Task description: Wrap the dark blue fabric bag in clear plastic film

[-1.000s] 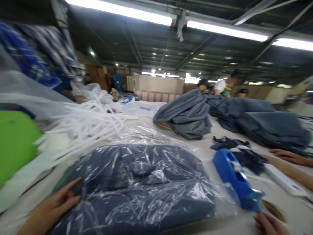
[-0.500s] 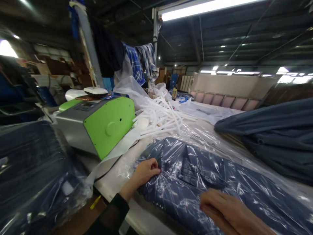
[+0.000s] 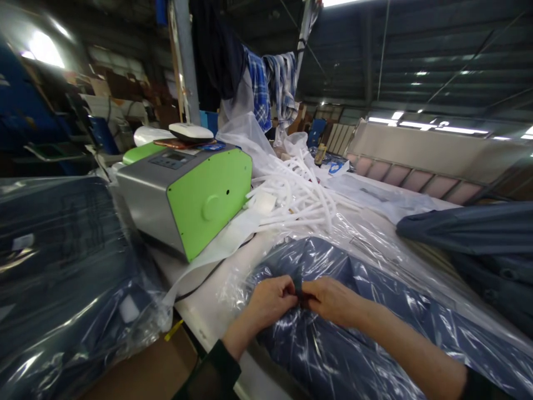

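Observation:
A dark blue garment in clear plastic wrap (image 3: 366,344) lies across the table in front of me. My left hand (image 3: 275,297) pinches the plastic near its left end, fingers closed. Just to the right, my right hand (image 3: 322,297) is closed on the same spot of wrap, its fingertips almost meeting those of my left hand. Whatever small bit lies between the fingertips is hidden.
A green and grey machine (image 3: 208,203) stands at the left, beside a heap of white foam strips (image 3: 295,194). More wrapped dark garments (image 3: 62,278) lie at the lower left. Dark blue cloth (image 3: 470,233) is at the right. Plaid shirts (image 3: 283,89) hang behind.
My right hand has moved left and up over the wrap to meet my left hand. The camera view has turned somewhat left, so the surroundings sit further right.

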